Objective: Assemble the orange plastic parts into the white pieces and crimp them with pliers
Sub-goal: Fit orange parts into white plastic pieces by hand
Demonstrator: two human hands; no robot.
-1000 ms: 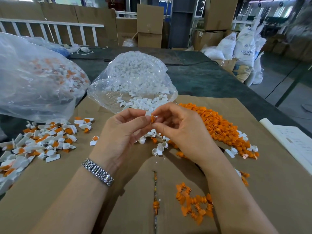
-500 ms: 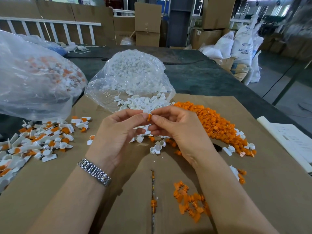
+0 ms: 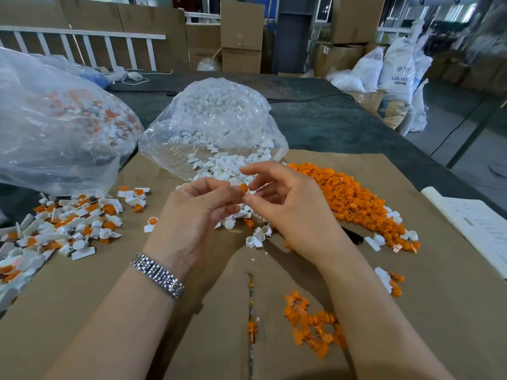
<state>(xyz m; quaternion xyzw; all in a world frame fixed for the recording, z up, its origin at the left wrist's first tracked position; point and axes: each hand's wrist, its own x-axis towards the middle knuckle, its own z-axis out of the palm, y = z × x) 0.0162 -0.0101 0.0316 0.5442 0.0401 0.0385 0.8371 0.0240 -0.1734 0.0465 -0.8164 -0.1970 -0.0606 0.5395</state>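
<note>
Hands meet in the middle of the view, above a brown cardboard sheet (image 3: 411, 311) that covers the dark table (image 3: 329, 124). The left hand (image 3: 197, 215) has its grip clenched on a small orange plastic part (image 3: 244, 188), with the thumb and first finger pinching it. A white piece may be tucked under those fingers, but that is too hidden to tell. The right hand (image 3: 296, 212) touches the same part with its thumb tip. Half a second ago its fingers were closed tight around the part; now the first finger has lifted up and the other fingers have spread out, so its grip is mostly released.

At 12 o'clock from the hands lies a clear plastic bag of white pieces (image 3: 214, 124), open, with white pieces spilling toward the hands. At 2 to 3 o'clock is a big pile of loose orange parts (image 3: 348, 198). At 9 o'clock sits a heap of joined white-and-orange pieces (image 3: 68, 223), and at 10 o'clock is a large clear bag of finished pieces (image 3: 55, 124). At 5 o'clock is a small clump of orange parts (image 3: 312, 325). A silver metal watch band (image 3: 157, 275) wraps the left wrist. The piles have stayed where they were.
</note>
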